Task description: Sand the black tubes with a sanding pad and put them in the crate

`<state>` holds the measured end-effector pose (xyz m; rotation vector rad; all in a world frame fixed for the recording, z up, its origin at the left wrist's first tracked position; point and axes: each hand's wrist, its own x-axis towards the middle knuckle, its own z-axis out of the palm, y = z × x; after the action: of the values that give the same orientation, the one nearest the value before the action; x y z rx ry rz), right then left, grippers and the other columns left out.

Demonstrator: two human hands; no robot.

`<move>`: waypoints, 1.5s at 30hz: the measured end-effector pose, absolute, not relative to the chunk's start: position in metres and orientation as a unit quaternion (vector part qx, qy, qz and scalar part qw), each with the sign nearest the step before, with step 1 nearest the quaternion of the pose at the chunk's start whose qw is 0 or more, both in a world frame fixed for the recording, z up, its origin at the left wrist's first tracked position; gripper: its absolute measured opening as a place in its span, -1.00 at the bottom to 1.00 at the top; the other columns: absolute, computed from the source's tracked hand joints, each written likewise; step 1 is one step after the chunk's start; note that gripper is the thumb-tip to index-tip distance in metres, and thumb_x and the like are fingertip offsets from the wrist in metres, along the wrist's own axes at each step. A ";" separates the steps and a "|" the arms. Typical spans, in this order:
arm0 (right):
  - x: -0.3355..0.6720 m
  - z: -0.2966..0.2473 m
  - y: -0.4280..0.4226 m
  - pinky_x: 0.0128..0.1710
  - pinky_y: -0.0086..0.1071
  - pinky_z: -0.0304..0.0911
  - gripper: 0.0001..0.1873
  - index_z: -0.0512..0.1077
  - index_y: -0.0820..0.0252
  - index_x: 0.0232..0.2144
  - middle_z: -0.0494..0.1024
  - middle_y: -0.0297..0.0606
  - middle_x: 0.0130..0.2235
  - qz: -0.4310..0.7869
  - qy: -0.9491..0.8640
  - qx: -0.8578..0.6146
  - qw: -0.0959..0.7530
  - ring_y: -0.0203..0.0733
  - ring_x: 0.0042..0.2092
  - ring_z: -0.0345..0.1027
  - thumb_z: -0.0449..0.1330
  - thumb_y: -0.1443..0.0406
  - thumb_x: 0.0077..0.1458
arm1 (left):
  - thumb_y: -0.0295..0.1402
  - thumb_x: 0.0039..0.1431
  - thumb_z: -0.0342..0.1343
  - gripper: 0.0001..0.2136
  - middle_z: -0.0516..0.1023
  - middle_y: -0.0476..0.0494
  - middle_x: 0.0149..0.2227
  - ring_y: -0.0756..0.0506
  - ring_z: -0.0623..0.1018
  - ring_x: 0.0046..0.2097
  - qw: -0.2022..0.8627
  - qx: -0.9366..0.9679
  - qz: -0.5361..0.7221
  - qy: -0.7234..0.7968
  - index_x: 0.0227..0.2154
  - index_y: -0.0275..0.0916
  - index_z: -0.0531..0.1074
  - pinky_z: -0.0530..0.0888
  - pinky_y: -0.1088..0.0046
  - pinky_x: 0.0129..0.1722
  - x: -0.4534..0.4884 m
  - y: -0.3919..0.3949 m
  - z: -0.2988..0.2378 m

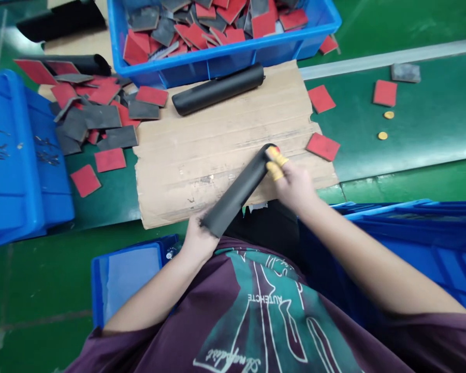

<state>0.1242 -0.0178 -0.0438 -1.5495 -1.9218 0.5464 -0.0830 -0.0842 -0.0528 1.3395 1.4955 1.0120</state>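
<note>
A black half-round tube [238,191] lies slanted across my front, over the near edge of the cardboard. My left hand [200,238] is closed around its lower end; the fingers are mostly hidden behind it. At the upper end is my right hand [291,178], with yellow covers [275,171] on two fingertips. Its fingers are pinched at the tube's rim, and a bit of a red pad [277,149] shows at the tips. The hand is slightly blurred, and most of that pad is hidden. A second black tube [219,89] rests on the cardboard farther back.
Cardboard [171,171] covers part of the green table [411,119]. A blue crate [225,54] of red and grey pads stands behind. More pads [97,116] are heaped left beside a blue bin [15,155]. Two yellow discs [389,115] and loose pads [323,146] lie right.
</note>
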 end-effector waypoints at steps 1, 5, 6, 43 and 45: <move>0.124 -0.042 -0.017 -0.18 -0.22 0.50 -0.55 0.48 0.17 0.12 0.65 -0.09 -0.06 0.214 -0.727 -0.579 0.301 -0.05 -0.22 0.58 0.00 0.19 0.31 | -0.28 0.07 0.19 -0.71 0.69 -0.20 -0.30 -0.21 0.68 -0.23 0.437 0.530 0.411 0.599 -0.17 -0.30 0.58 0.66 0.29 -0.25 -0.083 -0.085 -0.054; 0.122 -0.038 -0.019 -0.33 -0.31 0.50 -0.59 0.52 0.06 0.08 0.69 -0.18 -0.22 0.266 -0.812 -0.467 0.227 -0.15 -0.39 0.56 0.08 0.15 0.27 | -0.26 0.02 0.23 -0.74 0.66 -0.14 -0.42 -0.22 0.68 -0.24 0.455 0.510 0.424 0.594 -0.25 -0.28 0.61 0.66 0.30 -0.25 -0.089 -0.084 -0.053; 0.125 -0.038 -0.015 -0.31 -0.30 0.51 -0.60 0.54 0.05 0.06 0.70 -0.20 -0.25 0.260 -0.806 -0.480 0.229 -0.14 -0.39 0.56 0.10 0.14 0.26 | -0.26 0.00 0.24 -0.75 0.66 -0.14 -0.42 -0.22 0.68 -0.24 0.457 0.510 0.423 0.594 -0.28 -0.28 0.61 0.66 0.31 -0.26 -0.091 -0.083 -0.051; 0.095 -0.043 -0.043 -0.43 -0.40 0.42 -0.60 0.52 0.01 0.09 0.68 -0.21 -0.28 0.203 -0.811 -0.482 0.262 -0.23 -0.46 0.51 0.02 0.13 0.33 | -0.24 -0.20 0.30 -0.77 0.18 0.15 -0.80 0.12 0.14 -0.73 0.599 0.237 0.460 0.611 -0.64 -0.21 0.36 0.11 0.60 -0.71 -0.072 -0.085 -0.032; 0.098 -0.041 -0.042 -0.50 -0.43 0.36 -0.60 0.53 -0.01 0.07 0.66 -0.26 -0.39 0.203 -0.840 -0.447 0.232 -0.25 -0.51 0.46 0.05 0.09 0.31 | -0.21 -0.17 0.27 -0.71 0.08 0.15 -0.84 0.14 0.08 -0.74 0.638 0.198 0.440 0.600 -0.71 -0.20 0.27 0.09 0.60 -0.70 -0.071 -0.082 -0.027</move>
<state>0.0977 -0.0419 -0.0413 -1.2292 -2.3083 0.5592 -0.0708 -0.0823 -0.0269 0.4522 1.3685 1.0047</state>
